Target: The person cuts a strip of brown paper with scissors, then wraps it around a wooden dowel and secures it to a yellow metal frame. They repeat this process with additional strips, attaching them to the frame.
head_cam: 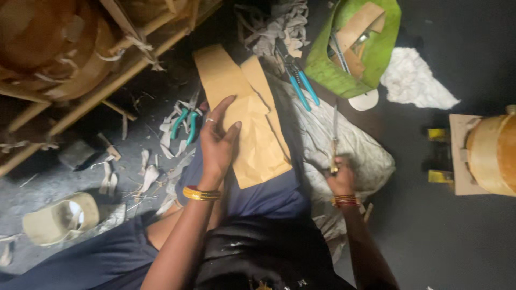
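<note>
Here, closest to the camera, the left hand (217, 140) lies flat with its fingers spread open, pressing on a long tan-brown paper strip (244, 115) that rests across the blue cloth on the lap (263, 196). The right hand (341, 178) is closed around the handle of a thin metal blade (334, 131), which points away from the body, over a pale grey crumpled sheet (355, 145). Beside the left hand, green-handled pliers (184, 122) lie on the dark floor (457, 225) among light scraps. Farther away lie blue-handled pliers (302, 86), a green bag with cardboard pieces (376, 51) and a white rag (416, 80).
</note>
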